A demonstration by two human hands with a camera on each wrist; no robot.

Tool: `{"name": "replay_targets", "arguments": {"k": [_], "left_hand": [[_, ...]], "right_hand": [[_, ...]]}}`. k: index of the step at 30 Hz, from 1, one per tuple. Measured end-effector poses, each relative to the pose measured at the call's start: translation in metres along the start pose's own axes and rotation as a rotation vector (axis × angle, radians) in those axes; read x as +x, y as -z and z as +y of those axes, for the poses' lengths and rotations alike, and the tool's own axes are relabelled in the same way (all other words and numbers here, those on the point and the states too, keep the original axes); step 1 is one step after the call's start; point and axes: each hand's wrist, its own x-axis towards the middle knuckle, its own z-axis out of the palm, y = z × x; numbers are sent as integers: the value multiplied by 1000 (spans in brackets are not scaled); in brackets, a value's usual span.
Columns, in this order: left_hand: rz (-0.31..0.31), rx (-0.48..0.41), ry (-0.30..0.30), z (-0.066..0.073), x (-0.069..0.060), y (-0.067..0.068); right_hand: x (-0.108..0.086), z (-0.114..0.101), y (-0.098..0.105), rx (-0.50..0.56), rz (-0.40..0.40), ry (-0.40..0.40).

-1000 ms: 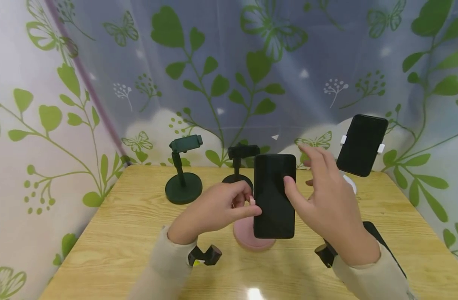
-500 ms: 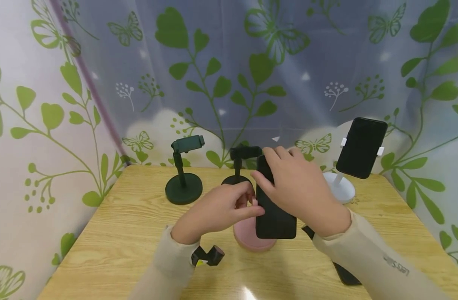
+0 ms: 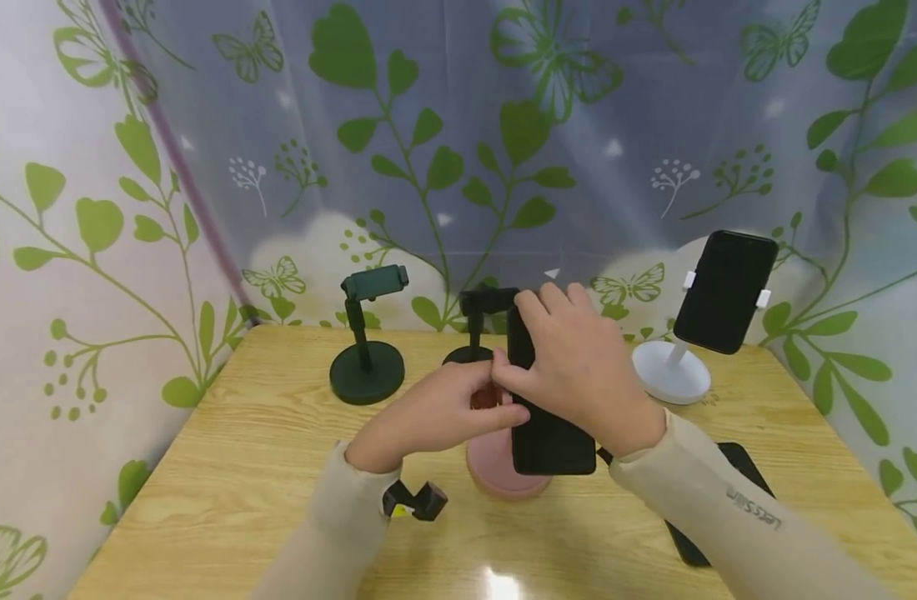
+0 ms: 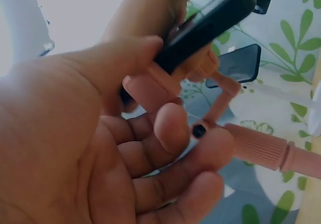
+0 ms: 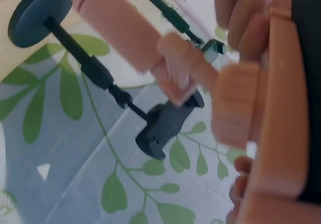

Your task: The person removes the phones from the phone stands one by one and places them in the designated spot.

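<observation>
A black phone (image 3: 552, 446) stands upright in front of a pink phone stand (image 3: 496, 467), whose round base shows below it. My left hand (image 3: 443, 412) holds the left side, its thumb on the phone's edge beside the stand's pink clamp end (image 4: 150, 88). My right hand (image 3: 574, 362) reaches across the phone's front and grips its upper part, thumb at the left edge. In the right wrist view the pink holder (image 5: 281, 113) lies along the phone's back, and fingertips show beside it. The phone hides most of the stand's upper part in the head view.
Behind on the wooden table stand a dark green phone stand (image 3: 367, 371) and a black one (image 3: 477, 321), partly covered. At the right, a white stand (image 3: 672, 375) carries another phone (image 3: 726, 292). One more phone (image 3: 744, 467) lies flat, partly under the right sleeve.
My right hand has come from the phone's right side across its front and now grips it, its thumb moving to the left edge near my left hand. The left hand stays put.
</observation>
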Motion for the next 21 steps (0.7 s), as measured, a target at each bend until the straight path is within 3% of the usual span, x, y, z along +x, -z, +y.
{"name": "replay_targets", "arguments": {"k": [5,9,14,18,21], "left_hand": [[-15,-221,-46,-15,9,-4],[-56,-507,-48,-27,12,-16],[-50,-845,-27,-33,13,-37],[-48,-994,-1,-29,15,-46],[-44,-1035,7,-27,17,-50]], "right_hand": [[-3,1,-4,54,51,-33],[-5,3,-8,102,85,-44],[-9,4,-9,144,116,-55],[-13,7,-10,208,177,-62],[-15,8,-11,249,231,-42]]}}
